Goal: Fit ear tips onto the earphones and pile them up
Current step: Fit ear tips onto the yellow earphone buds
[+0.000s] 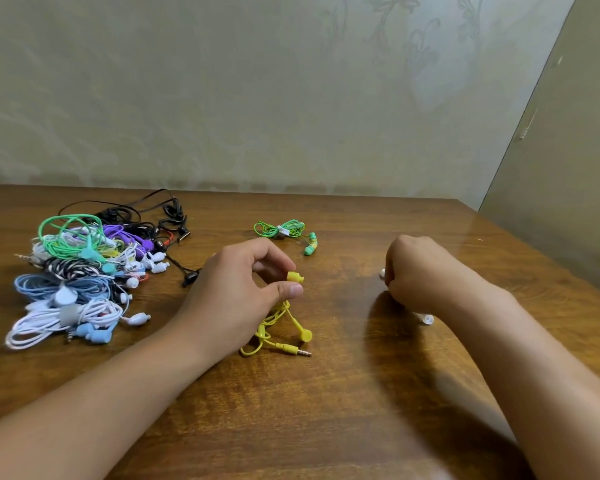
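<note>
The yellow earbud sits pinched between the thumb and curled fingers of the left hand, just above the worktop near its middle; its long axis runs roughly left to right, with the narrow nozzle pointing right towards the right hand; its yellow cable drops from under the thumb to a loose tangle, where the second yellow earbud lies flat and the jack plug points right. The right hand is curled into a loose fist, knuckles up, resting on the worktop; a white ear tip shows at its fingers, though whether they grip it I cannot tell; another white ear tip lies beside the wrist. Further back lies a bundled green earphone; far left sits a pile of earphones in many colours. The worktop is glossy brown wood; behind it stands a pale patterned wall.
</note>
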